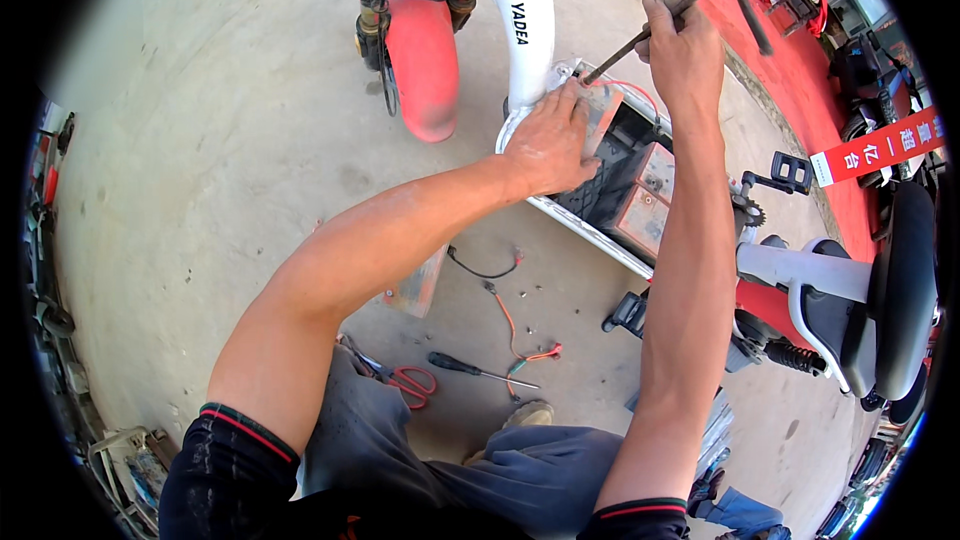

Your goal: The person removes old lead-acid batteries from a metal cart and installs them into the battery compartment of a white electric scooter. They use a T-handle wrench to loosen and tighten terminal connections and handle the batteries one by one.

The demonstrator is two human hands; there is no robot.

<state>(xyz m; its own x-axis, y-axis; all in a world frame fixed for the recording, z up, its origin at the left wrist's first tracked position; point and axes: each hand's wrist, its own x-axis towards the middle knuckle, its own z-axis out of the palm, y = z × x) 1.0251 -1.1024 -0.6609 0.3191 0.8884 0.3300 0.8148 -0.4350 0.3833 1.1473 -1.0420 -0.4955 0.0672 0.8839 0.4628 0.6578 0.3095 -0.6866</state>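
My right hand is wrapped round the shaft of a dark T-handle wrench, below its crossbar. The wrench slants down to the far end of an open battery box in the electric bike's frame. Its tip meets the top of a battery there, near a red wire. My left hand lies on that battery with its fingers stretched out, fingertips beside the wrench tip. More batteries with worn orange-grey tops sit at the near end of the box. A dark gap shows between them.
On the concrete lie a screwdriver, red-handled scissors, a black lead, an orange lead and several small bits. Another battery is partly behind my left arm. The bike's red front fender and pedal flank the box.
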